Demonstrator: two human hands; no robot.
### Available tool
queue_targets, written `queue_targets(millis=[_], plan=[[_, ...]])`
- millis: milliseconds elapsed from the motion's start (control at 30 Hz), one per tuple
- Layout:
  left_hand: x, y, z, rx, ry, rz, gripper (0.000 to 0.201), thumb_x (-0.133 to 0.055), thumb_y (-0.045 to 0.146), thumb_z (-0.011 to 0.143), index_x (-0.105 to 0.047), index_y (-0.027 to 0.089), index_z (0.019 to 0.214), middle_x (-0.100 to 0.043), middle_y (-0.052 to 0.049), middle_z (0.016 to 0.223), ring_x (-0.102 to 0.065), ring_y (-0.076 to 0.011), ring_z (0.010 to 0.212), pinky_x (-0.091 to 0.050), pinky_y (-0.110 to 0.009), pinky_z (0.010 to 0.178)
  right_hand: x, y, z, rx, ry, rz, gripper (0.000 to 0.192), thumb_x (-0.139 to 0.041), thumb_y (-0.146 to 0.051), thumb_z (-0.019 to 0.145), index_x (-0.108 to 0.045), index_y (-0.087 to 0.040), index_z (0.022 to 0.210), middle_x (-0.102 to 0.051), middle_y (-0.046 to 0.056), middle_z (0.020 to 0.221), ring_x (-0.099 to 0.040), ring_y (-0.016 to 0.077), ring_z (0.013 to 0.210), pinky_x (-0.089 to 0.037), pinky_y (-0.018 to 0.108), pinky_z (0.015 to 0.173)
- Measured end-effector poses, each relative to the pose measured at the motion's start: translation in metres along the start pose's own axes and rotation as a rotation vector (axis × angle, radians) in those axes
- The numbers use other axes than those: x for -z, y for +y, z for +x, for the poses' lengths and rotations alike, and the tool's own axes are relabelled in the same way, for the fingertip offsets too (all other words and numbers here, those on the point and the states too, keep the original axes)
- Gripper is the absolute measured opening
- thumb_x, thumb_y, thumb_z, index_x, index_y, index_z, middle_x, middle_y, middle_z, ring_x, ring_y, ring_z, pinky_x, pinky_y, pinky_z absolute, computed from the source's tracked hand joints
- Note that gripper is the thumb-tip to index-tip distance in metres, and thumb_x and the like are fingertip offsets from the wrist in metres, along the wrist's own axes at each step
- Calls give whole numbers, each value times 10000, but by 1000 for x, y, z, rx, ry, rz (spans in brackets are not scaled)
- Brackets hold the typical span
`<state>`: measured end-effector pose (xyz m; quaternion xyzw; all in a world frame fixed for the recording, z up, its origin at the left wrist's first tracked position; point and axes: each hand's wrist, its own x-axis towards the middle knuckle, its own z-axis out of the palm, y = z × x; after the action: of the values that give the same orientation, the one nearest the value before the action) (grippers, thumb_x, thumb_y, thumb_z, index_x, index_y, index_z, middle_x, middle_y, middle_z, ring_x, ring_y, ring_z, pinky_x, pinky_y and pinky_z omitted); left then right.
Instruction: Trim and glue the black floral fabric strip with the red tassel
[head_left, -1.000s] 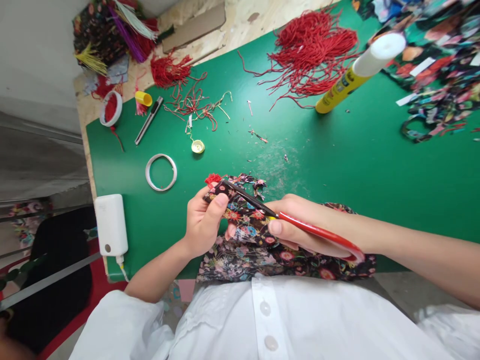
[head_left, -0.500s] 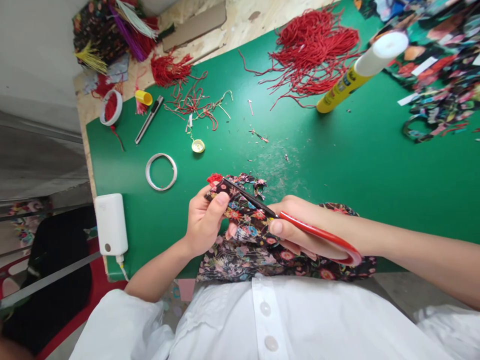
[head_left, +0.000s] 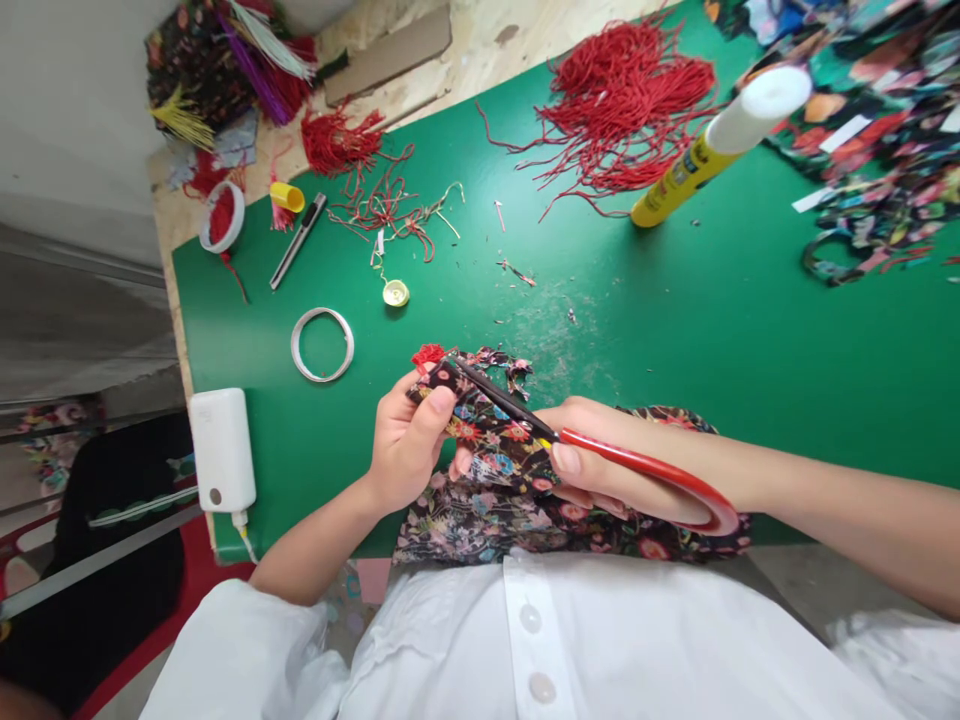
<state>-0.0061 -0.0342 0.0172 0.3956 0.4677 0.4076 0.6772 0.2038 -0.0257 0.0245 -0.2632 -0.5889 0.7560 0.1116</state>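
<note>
While the left hand (head_left: 409,450) pinches the small folded end of the flowery cloth (head_left: 487,440) between thumb and fingers, the cloth sits at the near edge of the green table (head_left: 675,320). Just to its right, the red scissors (head_left: 592,450) lie slanted, tips pointing up and left onto the pinched bit. The right hand (head_left: 622,465) is wrapped around the red handles, blades nearly together.

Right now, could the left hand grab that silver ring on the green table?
Probably yes, but not yet: the left hand pinches the flowered cloth. The silver ring lies close, with only bare green table between.
</note>
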Motion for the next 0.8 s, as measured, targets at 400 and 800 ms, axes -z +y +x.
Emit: queue_targets(millis=[400, 800], plan=[[-1, 1, 0, -46, 31, 21, 325, -627, 511, 879, -592, 197, 801, -556, 61, 481, -512, -82, 288, -374, -145, 239, 2, 4, 2, -23, 32, -81, 673, -263, -846, 849, -419, -196, 776, -399, -57, 542, -345, 72, 432, -252, 190, 390], [-1, 2, 0, -59, 11, 0, 313, -629, 491, 883, -575, 199, 783, -546, 69, 476, -521, -86, 295, -388, -145, 244, -2, 3, 7, -89, 82, -75, 731, -257, -920, 768, -385, -206, 674, -442, -36, 507, -410, 79, 401, -299, 195, 370]])
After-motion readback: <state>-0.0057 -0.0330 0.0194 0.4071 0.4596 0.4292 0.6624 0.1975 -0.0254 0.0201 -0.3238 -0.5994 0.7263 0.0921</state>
